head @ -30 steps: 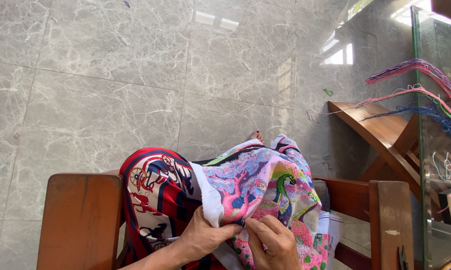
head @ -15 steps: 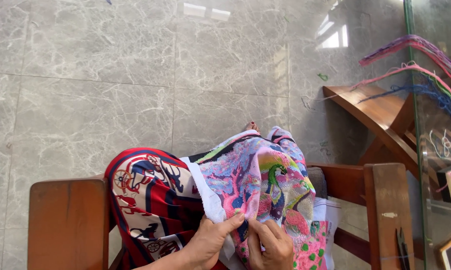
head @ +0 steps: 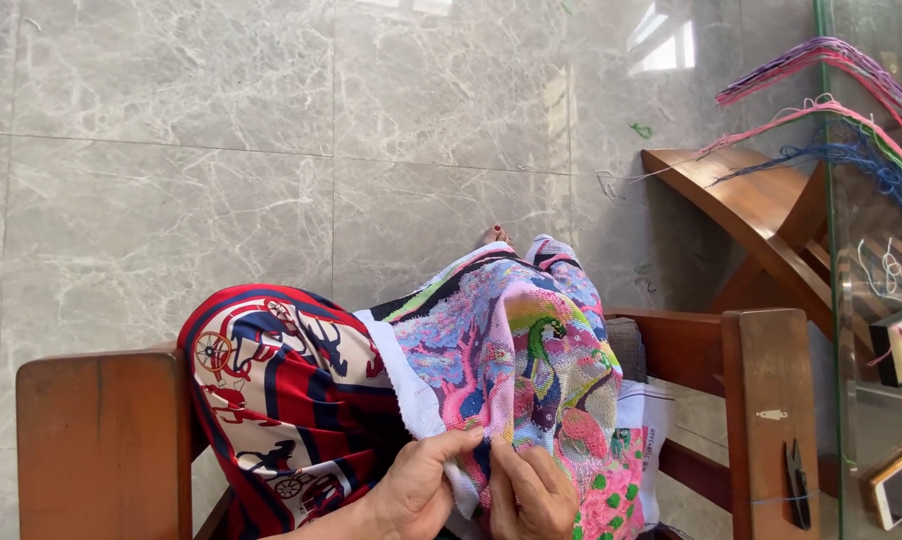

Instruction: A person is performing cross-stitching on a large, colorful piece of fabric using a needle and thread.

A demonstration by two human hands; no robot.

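You hold a multicoloured cross-stitch canvas worked with pink, purple and green bird and tree figures (head: pixel 516 370), draped over your lap and spilling down toward the floor. Its white unstitched border (head: pixel 411 395) runs along the left edge, and your left hand (head: pixel 416 490) grips that border near the bottom of the frame, thumb and fingers pinched together on the fabric. Your right hand (head: pixel 529 495) lies just beside it on the stitched face, fingers drawn together and pressed onto the cloth; whether they pinch a needle, you cannot tell from this view.

Beneath the canvas lies a red, navy and white printed garment with carriage and horse motifs (head: pixel 271 400), covering your left leg. You sit in a brown wooden armchair: its broad left armrest (head: pixel 101 450) is at lower left, its right armrest (head: pixel 771 400) at lower right, with a small pair of black thread snips (head: pixel 797 480) resting on the latter. A toe (head: pixel 495 236) shows past the upper edge of the canvas on the grey marble tile floor (head: pixel 221 150).

To the right stands a glass-topped table (head: pixel 871 300) with a wooden base (head: pixel 741 200); bundles of purple, pink, blue and green embroidery thread (head: pixel 841 110) hang over its edge.
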